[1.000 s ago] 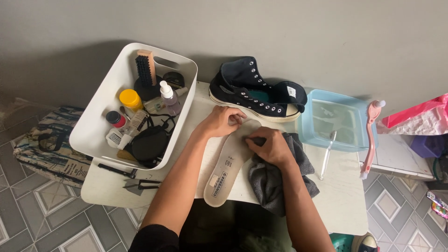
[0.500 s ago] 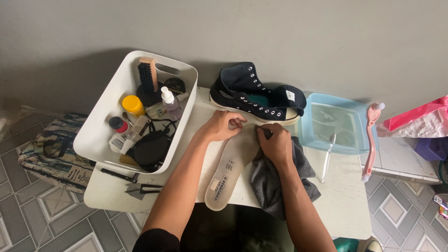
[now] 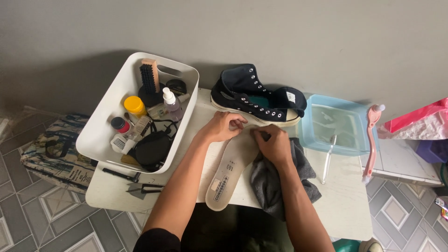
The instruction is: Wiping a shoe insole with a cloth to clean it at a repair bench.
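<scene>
Insole [image 3: 231, 172], pale and long, lies flat on the white table [image 3: 345, 205] nearest the person, its heel end toward the table's near edge and its toe end pointing away toward the shoe. Everything else can be placed from this insole. It is out of the shoe, so the removal looks done; how clean it is cannot be judged from here, and it does not look wet.

Just right of the insole, a grey cloth [image 3: 280, 179] is bunched on the table, partly under the right forearm. At the insole's far end both hands meet. The left hand [image 3: 224, 127] rests on the toe end with fingers curled down, pressing or holding it in place. The right hand [image 3: 273, 143] is closed, fingers pinched around something small and dark at the insole's edge; what it is cannot be made out.

Left of the insole, scissors [image 3: 144, 189] and a dark pen-like tool lie near the table's edge. Beyond them a white tub [image 3: 100, 140] holds a brush [image 3: 149, 77], a yellow-capped jar, a pump bottle [image 3: 171, 103] and a black pouch.

Past the insole's toe end, the black high-top shoe [image 3: 256, 95] lies on its side, unlaced. Right of it a light blue basin [image 3: 336, 128] holds clear water, with a toothbrush [image 3: 327, 158] leaning on its rim and a pink brush [image 3: 371, 140] further right. The water looks unclouded, which suggests washing has barely begun.
</scene>
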